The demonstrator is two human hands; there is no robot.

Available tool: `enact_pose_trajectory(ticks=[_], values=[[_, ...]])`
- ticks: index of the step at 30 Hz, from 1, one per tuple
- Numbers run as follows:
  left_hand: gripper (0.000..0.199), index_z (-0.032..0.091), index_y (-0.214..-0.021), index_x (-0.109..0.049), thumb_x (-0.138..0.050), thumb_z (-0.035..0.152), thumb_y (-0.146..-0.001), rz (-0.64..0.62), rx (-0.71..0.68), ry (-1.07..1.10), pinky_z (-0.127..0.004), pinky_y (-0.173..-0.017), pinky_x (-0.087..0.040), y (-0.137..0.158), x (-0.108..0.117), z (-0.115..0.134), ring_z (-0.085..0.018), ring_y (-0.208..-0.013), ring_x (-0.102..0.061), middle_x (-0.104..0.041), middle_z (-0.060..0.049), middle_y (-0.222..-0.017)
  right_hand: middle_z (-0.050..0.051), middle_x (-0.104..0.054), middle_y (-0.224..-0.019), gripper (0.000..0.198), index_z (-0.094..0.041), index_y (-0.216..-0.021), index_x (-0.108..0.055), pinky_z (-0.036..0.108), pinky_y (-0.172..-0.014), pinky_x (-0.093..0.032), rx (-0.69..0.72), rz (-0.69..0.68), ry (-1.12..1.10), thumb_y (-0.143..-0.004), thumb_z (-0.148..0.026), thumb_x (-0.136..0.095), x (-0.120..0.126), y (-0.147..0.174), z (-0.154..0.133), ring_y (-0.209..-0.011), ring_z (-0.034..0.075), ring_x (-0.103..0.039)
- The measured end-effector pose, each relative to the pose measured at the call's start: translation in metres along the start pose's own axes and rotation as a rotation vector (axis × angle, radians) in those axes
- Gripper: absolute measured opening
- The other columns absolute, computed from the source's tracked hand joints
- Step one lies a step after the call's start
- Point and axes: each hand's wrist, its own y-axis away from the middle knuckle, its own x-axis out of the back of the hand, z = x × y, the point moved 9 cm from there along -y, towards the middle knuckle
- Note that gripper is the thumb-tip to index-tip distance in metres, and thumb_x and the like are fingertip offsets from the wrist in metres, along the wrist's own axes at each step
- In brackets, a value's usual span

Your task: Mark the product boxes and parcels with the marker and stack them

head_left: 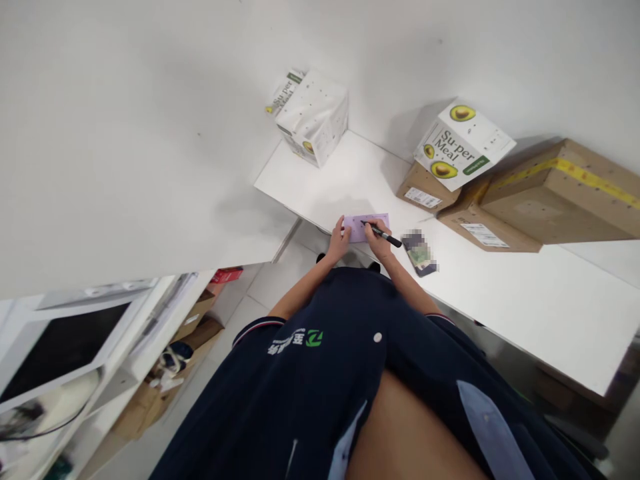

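The card [356, 233] is at the near edge of the desk [560, 313]. The left hand [340, 241] grips the card's left end; the right hand [380, 241], at its right end, is closed around a marker [387, 236], tip at the card's face. Right of the card lies a phone [420, 253]; beyond it to the left stands a white box [313, 117], and farther right, brown boxes [565, 193].

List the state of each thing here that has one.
Purple paper: held at one end by the left hand.
Black marker: tilted in the right hand, tip at the paper.
Pixelated item: lying on the white table, details hidden.
Su-per Meal box at right: appears closed, atop a small carton.
White box at left: appears closed.
Large carton: closed, yellow tape across.
White-framed screen: dark.
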Motion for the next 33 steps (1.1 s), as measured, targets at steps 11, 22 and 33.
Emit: enact_pose_trajectory(ticks=[11,22,33], values=[[0.065,0.021,-0.151,-0.047,-0.052,0.056,-0.097,0.02,-0.04,-0.012,-0.038,-0.087,-0.054,-0.002,-0.001,-0.008,-0.023,-0.099,-0.064,-0.064,-0.016,-0.121,0.004,-0.069,-0.078,0.032,-0.021,-0.089,-0.064,0.037,-0.077,-0.054,0.02,0.002,0.041,-0.086,-0.051,-0.051,-0.001,-0.004,0.009,-0.07,0.019,-0.061],[0.062,0.019,-0.151,-0.046,-0.052,0.049,-0.098,-0.007,0.003,-0.041,-0.039,-0.093,-0.052,0.002,0.003,0.001,-0.024,-0.106,-0.062,-0.063,-0.017,-0.125,-0.004,-0.059,-0.068,0.031,-0.024,-0.087,-0.051,0.025,-0.053,-0.049,-0.227,0.245,-0.285,-0.087,-0.055,-0.049,0.04,-0.003,0.036,-0.057,0.013,-0.059],[0.064,0.02,-0.152,-0.043,-0.047,0.054,-0.099,-0.018,-0.039,-0.055,-0.043,-0.098,-0.05,0.005,0.006,0.007,-0.026,-0.115,-0.06,-0.06,-0.018,-0.134,0.005,-0.063,-0.058,0.013,-0.016,-0.074,-0.062,0.029,-0.068,-0.048,-0.652,-0.253,0.522,-0.081,-0.026,-0.067,0.063,-0.007,0.123,-0.066,0.021,-0.066]])
